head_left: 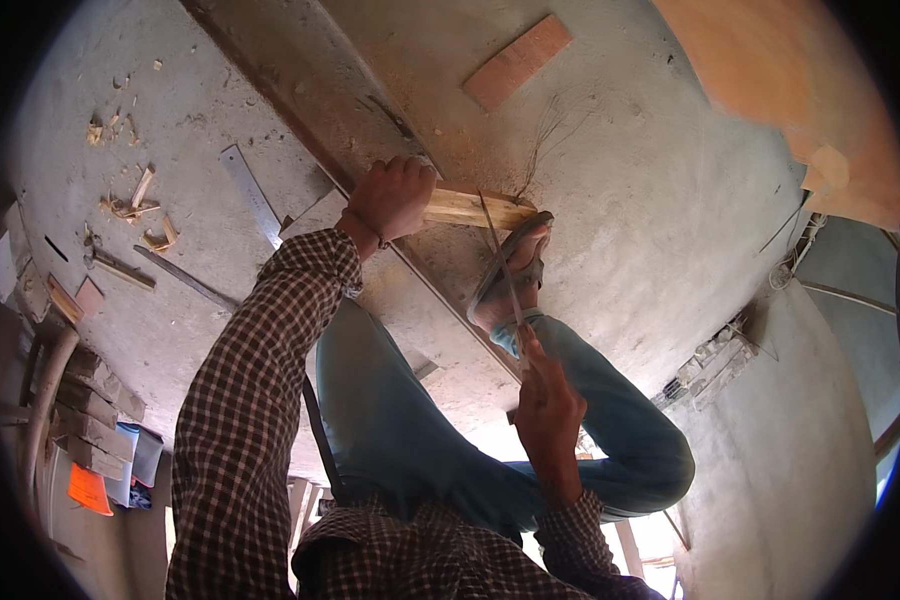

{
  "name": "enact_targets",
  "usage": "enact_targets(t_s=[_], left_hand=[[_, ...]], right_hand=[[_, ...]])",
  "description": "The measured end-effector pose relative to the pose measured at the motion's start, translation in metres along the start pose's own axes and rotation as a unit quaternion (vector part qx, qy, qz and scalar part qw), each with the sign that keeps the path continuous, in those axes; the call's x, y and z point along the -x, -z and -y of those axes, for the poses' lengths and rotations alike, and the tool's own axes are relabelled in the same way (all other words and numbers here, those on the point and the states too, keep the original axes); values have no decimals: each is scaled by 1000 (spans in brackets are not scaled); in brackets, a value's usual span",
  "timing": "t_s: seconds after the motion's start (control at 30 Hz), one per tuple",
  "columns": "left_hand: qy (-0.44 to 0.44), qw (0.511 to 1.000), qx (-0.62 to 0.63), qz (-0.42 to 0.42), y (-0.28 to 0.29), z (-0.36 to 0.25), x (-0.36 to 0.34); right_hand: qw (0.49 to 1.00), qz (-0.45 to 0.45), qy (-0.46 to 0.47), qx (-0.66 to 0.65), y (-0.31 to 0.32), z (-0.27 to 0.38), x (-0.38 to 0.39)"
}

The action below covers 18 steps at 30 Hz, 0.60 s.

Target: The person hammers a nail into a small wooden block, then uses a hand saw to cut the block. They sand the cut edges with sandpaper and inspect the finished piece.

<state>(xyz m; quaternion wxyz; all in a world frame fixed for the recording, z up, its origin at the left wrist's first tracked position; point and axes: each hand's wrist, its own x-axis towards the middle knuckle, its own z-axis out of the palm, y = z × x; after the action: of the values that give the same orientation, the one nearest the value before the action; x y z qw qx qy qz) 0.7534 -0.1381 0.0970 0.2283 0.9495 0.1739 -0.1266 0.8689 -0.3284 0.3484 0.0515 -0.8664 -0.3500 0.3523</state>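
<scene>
My left hand (pixel 395 200), a dark bracelet at its wrist, is closed round the left end of a short piece of wood (pixel 460 208). In my right hand (pixel 548 405) is a handsaw (pixel 510 275), seen nearly edge-on as a long thin blade; my fingers hide its handle. The blade slants away from me and crosses the wood near its right end. A sandalled foot (pixel 530 250) of mine rests against that same end. Whether the teeth have cut into the wood is too small to tell.
A long ledge (pixel 290 110) runs diagonally under the work. To the left lie a metal ruler (pixel 252 195), a dark thin bar (pixel 185 277) and wood shavings (pixel 130 208). Beyond the work is a flat reddish board piece (pixel 517 62). A large orange-brown sheet (pixel 790 90) stands at far right.
</scene>
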Motion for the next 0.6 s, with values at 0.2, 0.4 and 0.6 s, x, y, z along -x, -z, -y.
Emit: enact_targets(t_s=[0.2, 0.4, 0.6], left_hand=[[4, 1000, 19, 15, 6, -4, 2], [-9, 1000, 14, -7, -6, -7, 7], [-6, 1000, 25, -14, 7, 4, 0]], right_hand=[[989, 84, -93, -80, -24, 4, -61], [999, 25, -11, 17, -8, 7, -22], [999, 34, -5, -3, 4, 13, -13]])
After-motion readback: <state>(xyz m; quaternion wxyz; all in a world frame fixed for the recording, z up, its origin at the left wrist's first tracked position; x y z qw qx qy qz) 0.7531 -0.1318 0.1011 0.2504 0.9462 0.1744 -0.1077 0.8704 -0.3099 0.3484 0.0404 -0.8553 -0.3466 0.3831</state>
